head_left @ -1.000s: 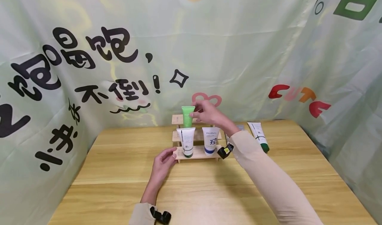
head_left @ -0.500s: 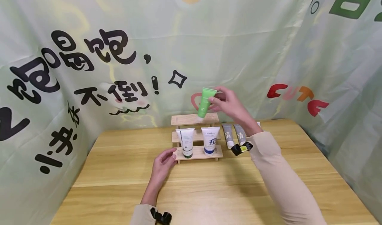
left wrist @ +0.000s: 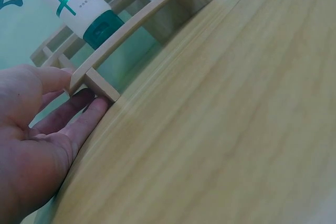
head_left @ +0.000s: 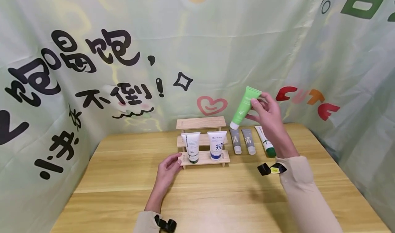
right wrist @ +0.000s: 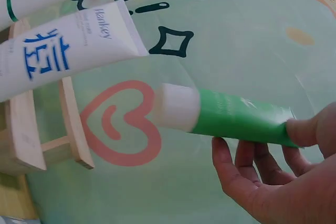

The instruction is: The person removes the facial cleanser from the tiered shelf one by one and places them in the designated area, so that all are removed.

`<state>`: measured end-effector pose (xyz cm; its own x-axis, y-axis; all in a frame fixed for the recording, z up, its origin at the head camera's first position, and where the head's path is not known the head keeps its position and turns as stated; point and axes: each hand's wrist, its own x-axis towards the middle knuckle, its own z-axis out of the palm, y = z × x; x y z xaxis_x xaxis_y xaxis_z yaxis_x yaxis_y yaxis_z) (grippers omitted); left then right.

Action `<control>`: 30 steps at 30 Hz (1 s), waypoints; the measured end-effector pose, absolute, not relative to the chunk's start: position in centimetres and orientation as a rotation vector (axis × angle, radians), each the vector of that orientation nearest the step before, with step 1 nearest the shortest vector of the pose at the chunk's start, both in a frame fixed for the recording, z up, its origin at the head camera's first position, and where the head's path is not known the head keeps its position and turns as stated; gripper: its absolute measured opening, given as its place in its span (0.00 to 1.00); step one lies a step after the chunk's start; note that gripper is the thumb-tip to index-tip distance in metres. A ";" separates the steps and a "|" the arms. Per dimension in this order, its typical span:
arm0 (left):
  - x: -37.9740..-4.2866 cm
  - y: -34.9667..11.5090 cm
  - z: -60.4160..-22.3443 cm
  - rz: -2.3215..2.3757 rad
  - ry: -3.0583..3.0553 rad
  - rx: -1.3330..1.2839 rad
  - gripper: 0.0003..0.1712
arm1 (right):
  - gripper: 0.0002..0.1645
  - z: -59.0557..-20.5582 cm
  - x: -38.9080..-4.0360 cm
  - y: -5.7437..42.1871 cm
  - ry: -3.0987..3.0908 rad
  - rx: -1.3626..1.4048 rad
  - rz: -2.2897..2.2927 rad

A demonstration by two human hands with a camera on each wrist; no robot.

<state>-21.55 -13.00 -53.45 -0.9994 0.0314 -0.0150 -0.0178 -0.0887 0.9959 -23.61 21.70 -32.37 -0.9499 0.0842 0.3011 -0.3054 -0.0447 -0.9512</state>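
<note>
My right hand (head_left: 270,113) holds a green squeeze tube (head_left: 245,106) with a white cap up in the air, right of the wooden three-step rack (head_left: 202,123). The tube tilts, cap down and to the left. In the right wrist view, the thumb lies on one side of the tube's flat end and the fingers on the other. My left hand (left wrist: 47,114) grips the left end of the rack's lowest step, thumb above and fingers by its leg. On that step stand a white tube with a green cap (head_left: 192,145) and a white tube with a blue cap (head_left: 216,144).
Two grey tubes (head_left: 235,141) lie side by side on the table right of the rack. Farther right lies another white tube with a green cap (head_left: 267,144), partly behind my right hand. A printed cloth (head_left: 247,37) hangs behind the wooden table (head_left: 197,198).
My right hand has lifted the green tube off the rack's top step and carried it to the right, tilting it. The grey tubes have come into view. My left hand stays at the rack.
</note>
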 end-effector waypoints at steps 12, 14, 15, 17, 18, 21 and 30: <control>-21.7 -13.1 -53.7 2.312 2.085 0.036 0.18 | 0.26 -36.3 -20.7 22.5 -1.691 0.032 2.290; -21.7 -13.1 -53.8 2.305 2.094 0.043 0.19 | 0.23 -37.1 -20.4 22.8 -1.681 0.027 2.306; -21.7 -13.2 -53.8 2.305 2.094 0.038 0.19 | 0.21 -37.4 -20.3 22.9 -1.688 0.029 2.310; -21.7 -13.1 -53.7 2.300 2.103 0.037 0.18 | 0.20 -38.1 -20.0 23.3 -1.724 0.025 2.301; -21.7 -13.1 -53.7 2.297 2.106 0.036 0.18 | 0.20 -38.5 -19.8 23.4 -1.745 0.019 2.296; -21.7 -13.1 -53.7 2.298 2.108 0.034 0.18 | 0.20 -39.5 -19.4 23.9 -1.806 -0.020 2.287; -21.7 -13.1 -53.8 2.305 2.110 0.057 0.18 | 0.22 -41.5 -18.4 25.1 -1.853 -0.086 2.408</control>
